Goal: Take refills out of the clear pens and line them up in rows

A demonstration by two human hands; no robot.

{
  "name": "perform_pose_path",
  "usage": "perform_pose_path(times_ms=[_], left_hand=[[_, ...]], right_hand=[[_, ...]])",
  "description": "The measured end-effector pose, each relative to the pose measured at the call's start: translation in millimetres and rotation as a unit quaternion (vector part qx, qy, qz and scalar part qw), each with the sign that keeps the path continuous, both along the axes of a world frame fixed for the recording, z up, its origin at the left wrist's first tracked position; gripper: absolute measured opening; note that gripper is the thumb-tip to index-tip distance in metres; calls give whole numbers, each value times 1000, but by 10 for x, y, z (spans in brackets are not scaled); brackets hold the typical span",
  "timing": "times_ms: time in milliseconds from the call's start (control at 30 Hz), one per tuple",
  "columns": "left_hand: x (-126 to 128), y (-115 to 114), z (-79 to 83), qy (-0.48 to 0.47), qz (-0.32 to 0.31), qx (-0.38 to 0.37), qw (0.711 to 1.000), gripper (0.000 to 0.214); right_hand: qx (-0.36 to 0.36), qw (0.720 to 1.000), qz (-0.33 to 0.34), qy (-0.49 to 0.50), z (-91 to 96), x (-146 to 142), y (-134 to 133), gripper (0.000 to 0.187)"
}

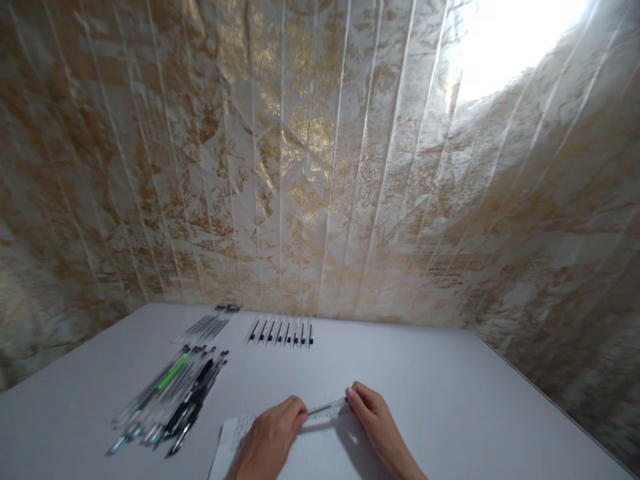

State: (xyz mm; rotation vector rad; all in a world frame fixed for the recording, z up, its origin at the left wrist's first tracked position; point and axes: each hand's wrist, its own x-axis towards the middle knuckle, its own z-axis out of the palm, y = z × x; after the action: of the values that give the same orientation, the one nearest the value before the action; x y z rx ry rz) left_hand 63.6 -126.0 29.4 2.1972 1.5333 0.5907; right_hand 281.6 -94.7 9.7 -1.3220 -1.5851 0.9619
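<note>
A thin pen [323, 409] with a clear barrel and a dark line inside is stretched between my two hands, slightly tilted up to the right. My left hand [275, 433] pinches its left end. The fingertips of my right hand [373, 413] are closed on its right end, where a small dark tip shows. Under both hands lies a white sheet of paper [310, 457] with rows of dark handwriting near its top edge. The fingers partly cover both pen ends.
To the left lies a pile of pens [175, 400], several clear, some black, one bright green. Behind it are thin grey sticks [207, 327] and small black pieces [227, 308]. A neat row of clear pens with black parts [281, 335] lies farther back on the white table [440, 387].
</note>
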Motion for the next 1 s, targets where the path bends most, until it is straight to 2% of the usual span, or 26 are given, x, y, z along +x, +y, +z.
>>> perform_pose_path(times_ms=[100,167,267,333,400,467,567,700,833,1000], left_hand=[[-10,4,-12,-13,7,-9,1000,16],[-12,-2,-4,-13,14,-8,1000,23],[-10,-2,7,22,11,24,999,14],[-8,13,-5,42,2,33,999,21],[-7,27,-25,47,2,25,999,26],[-6,26,-34,28,3,16,999,19],[-5,-1,-7,9,1,8,1000,20],[1,-14,23,41,-6,41,998,17],[3,31,-48,62,-12,48,997,24],[-5,45,-109,72,-10,10,997,31]], right_hand=[[8,1000,5,17,19,-8,-26,46],[9,1000,2,12,19,-8,-31,45],[13,1000,-8,1,2,1,-24,47],[18,1000,-8,1,-13,7,-21,46],[29,1000,3,2,-26,6,-27,44],[40,999,21,-1,-32,-4,-41,41],[48,998,47,-7,-25,-26,-69,38],[47,997,66,2,17,-23,-87,35],[45,995,87,23,35,7,-63,25],[35,994,91,51,12,16,-18,20]])
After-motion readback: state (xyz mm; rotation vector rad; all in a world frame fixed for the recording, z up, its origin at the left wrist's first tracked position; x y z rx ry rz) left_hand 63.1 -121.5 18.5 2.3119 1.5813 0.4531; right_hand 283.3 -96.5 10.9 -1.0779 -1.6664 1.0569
